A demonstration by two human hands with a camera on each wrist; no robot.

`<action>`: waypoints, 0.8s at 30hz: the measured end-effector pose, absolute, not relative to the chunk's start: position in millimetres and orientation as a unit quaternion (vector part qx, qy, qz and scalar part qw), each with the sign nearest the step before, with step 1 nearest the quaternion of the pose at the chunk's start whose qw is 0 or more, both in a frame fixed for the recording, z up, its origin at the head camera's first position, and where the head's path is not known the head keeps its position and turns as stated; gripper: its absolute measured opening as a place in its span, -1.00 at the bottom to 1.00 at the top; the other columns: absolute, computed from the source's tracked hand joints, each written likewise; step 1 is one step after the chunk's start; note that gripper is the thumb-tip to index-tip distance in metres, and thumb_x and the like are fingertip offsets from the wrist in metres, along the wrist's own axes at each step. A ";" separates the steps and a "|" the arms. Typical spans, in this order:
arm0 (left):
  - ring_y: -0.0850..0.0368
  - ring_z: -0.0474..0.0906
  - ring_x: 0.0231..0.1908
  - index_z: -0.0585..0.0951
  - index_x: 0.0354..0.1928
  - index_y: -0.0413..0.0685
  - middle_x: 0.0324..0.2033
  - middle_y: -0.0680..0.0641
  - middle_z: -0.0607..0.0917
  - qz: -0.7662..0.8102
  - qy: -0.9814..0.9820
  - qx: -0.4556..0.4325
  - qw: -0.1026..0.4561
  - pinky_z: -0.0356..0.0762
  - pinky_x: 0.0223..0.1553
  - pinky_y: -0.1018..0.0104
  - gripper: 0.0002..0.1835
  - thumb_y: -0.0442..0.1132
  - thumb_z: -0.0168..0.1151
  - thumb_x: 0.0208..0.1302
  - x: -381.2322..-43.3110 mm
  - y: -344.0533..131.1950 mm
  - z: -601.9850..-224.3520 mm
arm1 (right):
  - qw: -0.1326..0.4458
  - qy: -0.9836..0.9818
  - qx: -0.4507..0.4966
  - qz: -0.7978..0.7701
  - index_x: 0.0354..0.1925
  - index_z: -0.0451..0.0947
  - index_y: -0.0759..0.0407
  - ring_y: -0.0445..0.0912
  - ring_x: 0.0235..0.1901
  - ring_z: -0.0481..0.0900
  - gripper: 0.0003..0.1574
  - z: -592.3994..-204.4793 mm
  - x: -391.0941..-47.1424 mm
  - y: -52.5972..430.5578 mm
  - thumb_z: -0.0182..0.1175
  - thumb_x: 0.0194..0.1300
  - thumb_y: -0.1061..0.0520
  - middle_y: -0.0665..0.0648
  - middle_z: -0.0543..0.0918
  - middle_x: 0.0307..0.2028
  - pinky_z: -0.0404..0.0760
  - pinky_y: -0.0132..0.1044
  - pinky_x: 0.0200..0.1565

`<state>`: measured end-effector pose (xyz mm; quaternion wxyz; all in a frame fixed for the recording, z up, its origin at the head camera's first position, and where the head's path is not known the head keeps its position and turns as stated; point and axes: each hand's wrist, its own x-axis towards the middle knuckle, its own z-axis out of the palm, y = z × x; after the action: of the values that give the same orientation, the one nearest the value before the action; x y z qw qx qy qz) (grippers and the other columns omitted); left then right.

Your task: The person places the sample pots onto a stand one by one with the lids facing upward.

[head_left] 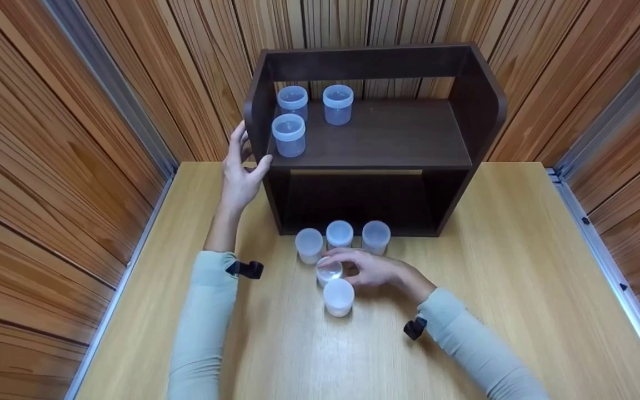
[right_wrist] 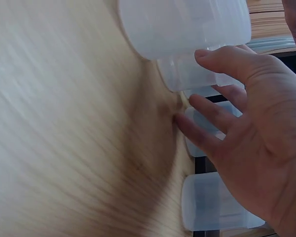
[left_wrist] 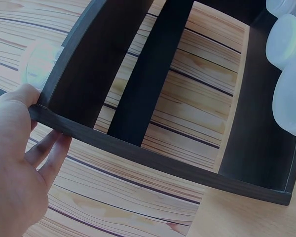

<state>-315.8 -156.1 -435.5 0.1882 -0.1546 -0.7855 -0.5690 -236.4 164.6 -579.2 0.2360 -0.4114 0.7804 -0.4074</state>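
Observation:
My left hand [head_left: 242, 180] grips the left side panel of a dark brown shelf unit [head_left: 375, 136], with the thumb at the panel's front edge and fingers behind it. At the table's middle, my right hand [head_left: 367, 266] holds a small translucent plastic jar [head_left: 329, 273], fingers round its far side and thumb at its near side. Just in front of that jar stands another plastic jar [head_left: 339, 297]. Beyond the hand, three more jars stand before the shelf: a left one [head_left: 309, 244], a middle one [head_left: 340, 233] and a right one [head_left: 376, 237].
Three similar jars stand on the upper shelf board, at the back left [head_left: 293, 101], front left [head_left: 289, 136] and farther right [head_left: 338, 105]. Wood-patterned walls [head_left: 48, 139] with metal rails [head_left: 609, 266] enclose the light wooden table [head_left: 498, 261].

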 end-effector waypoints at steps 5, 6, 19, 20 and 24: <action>-0.30 0.62 0.48 0.20 0.75 -0.04 0.63 -0.25 0.48 -0.569 -0.786 -0.154 0.186 0.87 0.12 -0.14 -0.16 -0.27 0.34 0.57 -315.6 -156.2 -435.3 | 0.213 0.784 -0.407 -0.417 0.49 0.59 0.18 0.37 0.68 0.36 -0.30 -583.7 -235.8 166.1 0.51 0.47 0.17 0.38 0.50 0.62 0.30 0.38 0.69; -0.31 0.61 0.49 0.20 0.76 -0.04 0.64 -0.26 0.47 -0.570 -0.786 -0.153 0.185 0.87 0.12 -0.14 -0.16 -0.27 0.35 0.57 -315.8 -156.2 -435.3 | 0.209 0.785 -0.405 -0.419 0.48 0.60 0.19 0.36 0.67 0.38 -0.30 -584.3 -235.6 166.4 0.52 0.46 0.18 0.37 0.51 0.61 0.31 0.33 0.70; -0.27 0.68 0.41 0.24 0.73 -0.11 0.58 -0.27 0.54 -0.581 -0.774 -0.159 0.197 0.77 -0.13 0.50 -0.16 -0.31 0.36 0.52 -317.1 -155.6 -437.7 | 0.142 0.802 -0.380 -0.439 0.26 0.64 0.22 0.27 0.47 0.61 -0.47 -592.0 -225.9 172.1 0.55 0.39 0.24 0.31 0.72 0.38 0.49 -0.04 0.61; -0.27 0.68 0.41 0.24 0.74 -0.11 0.58 -0.27 0.54 -0.579 -0.775 -0.159 0.197 0.78 -0.12 0.48 -0.16 -0.31 0.36 0.52 -317.1 -155.8 -437.7 | 0.142 0.801 -0.379 -0.441 0.26 0.64 0.21 0.26 0.46 0.62 -0.48 -592.3 -225.6 172.8 0.54 0.40 0.24 0.30 0.73 0.37 0.49 -0.06 0.61; -0.26 0.64 0.46 0.23 0.74 -0.10 0.59 -0.28 0.53 -0.571 -0.780 -0.160 0.200 0.83 -0.03 0.35 -0.17 -0.30 0.35 0.54 -317.3 -156.3 -437.6 | 0.141 0.799 -0.374 -0.450 0.27 0.65 0.23 0.27 0.44 0.63 -0.47 -593.3 -225.1 175.1 0.53 0.38 0.26 0.31 0.74 0.35 0.50 -0.08 0.59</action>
<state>-317.3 -156.3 -437.6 0.2001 -0.1604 -0.7800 -0.5708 -225.1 175.1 -593.3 0.1408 -0.3742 0.7988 -0.4496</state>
